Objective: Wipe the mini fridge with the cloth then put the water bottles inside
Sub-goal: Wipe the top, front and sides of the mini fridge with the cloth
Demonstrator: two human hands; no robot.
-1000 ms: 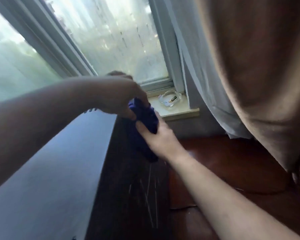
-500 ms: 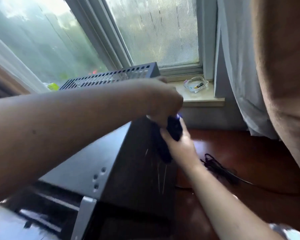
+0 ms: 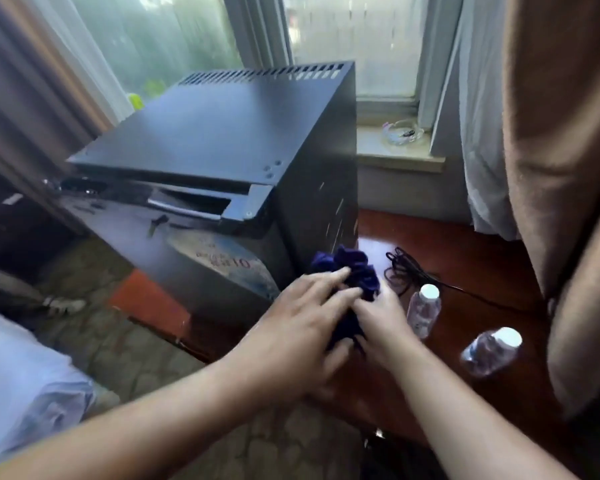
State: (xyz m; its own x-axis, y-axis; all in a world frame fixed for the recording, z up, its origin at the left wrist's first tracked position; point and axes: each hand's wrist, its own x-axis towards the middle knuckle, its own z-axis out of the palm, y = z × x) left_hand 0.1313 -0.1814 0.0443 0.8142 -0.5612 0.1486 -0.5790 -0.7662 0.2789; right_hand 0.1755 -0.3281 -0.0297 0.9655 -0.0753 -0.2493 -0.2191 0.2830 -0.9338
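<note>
The black mini fridge [image 3: 222,133] stands on a red-brown wooden table [image 3: 465,265] in front of a window, its door closed. A bunched dark blue cloth [image 3: 354,268] sits low at the fridge's front right corner. My right hand [image 3: 381,317] grips the cloth from below and right. My left hand [image 3: 302,317] lies over the cloth with fingers stretched, touching it. Two clear water bottles with white caps stand on the table to the right: one [image 3: 424,308] close to my right hand, the other [image 3: 490,351] farther right.
A coiled black power cord [image 3: 404,271] lies on the table behind the bottles. A brown curtain [image 3: 551,168] hangs at the right, close to the bottles. A glass ashtray [image 3: 400,131] rests on the windowsill. Cluttered floor lies at the left.
Both hands and the cloth have come down from the fridge's upper right side to its lower front corner. The view pulled back, bringing the bottles and the whole fridge into sight.
</note>
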